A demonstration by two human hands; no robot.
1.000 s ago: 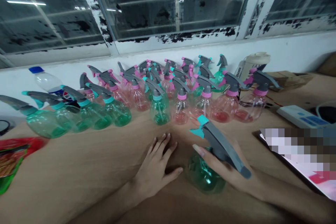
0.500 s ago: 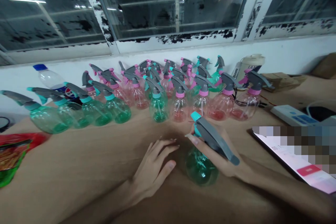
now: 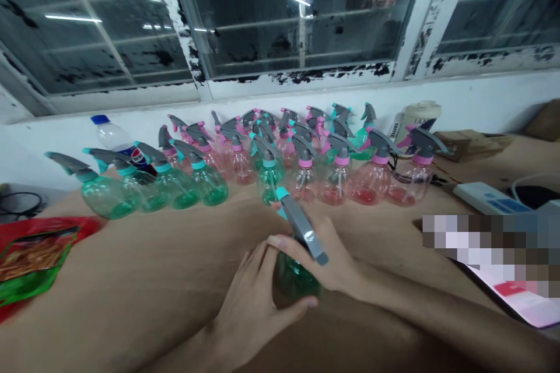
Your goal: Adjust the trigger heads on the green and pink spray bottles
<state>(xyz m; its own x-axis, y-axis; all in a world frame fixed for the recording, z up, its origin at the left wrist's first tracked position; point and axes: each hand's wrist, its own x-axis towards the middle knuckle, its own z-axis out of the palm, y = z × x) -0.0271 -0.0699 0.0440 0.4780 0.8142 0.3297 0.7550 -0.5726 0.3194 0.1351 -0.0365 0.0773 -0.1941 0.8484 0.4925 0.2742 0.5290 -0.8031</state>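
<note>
Clasping a green spray bottle (image 3: 294,277) by its neck, the right hand (image 3: 333,259) holds it roughly upright, nozzle pointing away and leftward. The left hand (image 3: 249,297), thumb and fingers apart, curves around the bottle's left side (whether it touches, I cannot tell). Beyond both hands stand other spray bottles (image 3: 210,186).

Head view — one camera, worn on the person's head, faces forward and down over a tabletop (image 3: 140,256) to the wall (image 3: 481,93) and windows (image 3: 249,17) beyond. The left hand (image 3: 249,294) and right hand (image 3: 330,262) lie nearest the lens, at lower centre, their forearms (image 3: 420,303) entering from the bottom edge and lower right. Standing trigger spray bottles (image 3: 269,173) cross mid-frame at middle range — the windows, farthest, fill the top.
</note>
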